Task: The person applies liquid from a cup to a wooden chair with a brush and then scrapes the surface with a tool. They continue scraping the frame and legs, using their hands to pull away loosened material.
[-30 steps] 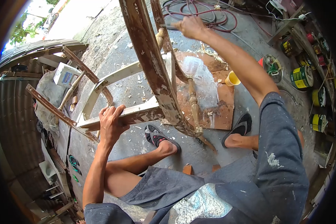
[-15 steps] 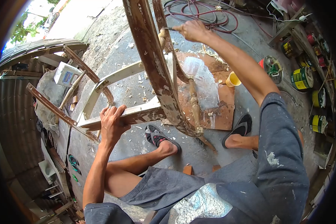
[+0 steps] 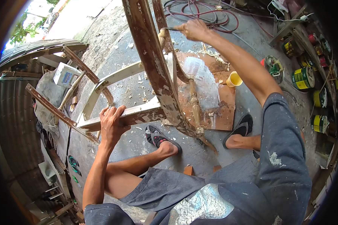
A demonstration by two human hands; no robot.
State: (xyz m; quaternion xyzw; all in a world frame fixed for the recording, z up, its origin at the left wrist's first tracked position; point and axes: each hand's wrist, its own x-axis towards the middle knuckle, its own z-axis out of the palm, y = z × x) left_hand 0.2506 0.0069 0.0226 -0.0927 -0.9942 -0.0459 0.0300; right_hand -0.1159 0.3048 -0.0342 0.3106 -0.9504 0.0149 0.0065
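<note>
A wooden chair frame (image 3: pixel 148 56) with patchy brown and pale paint lies tipped in front of me. My left hand (image 3: pixel 112 122) is closed around its seat rail (image 3: pixel 139 115). At the upper middle my right hand (image 3: pixel 191 30) grips a thin dark scraping tool (image 3: pixel 171 29), whose tip meets the turned spindle (image 3: pixel 162 34) between the two long posts. The tool's exact shape is too small to tell. Another turned spindle (image 3: pixel 195 105) runs along the frame's right side.
A stained board (image 3: pixel 225 108) lies on the floor beneath the frame, with a yellow cup (image 3: pixel 234 79) near its edge. Coiled hoses (image 3: pixel 221 18) are at the top. Paint cans (image 3: pixel 303 78) line the right side. A white box (image 3: pixel 67 75) stands at the left.
</note>
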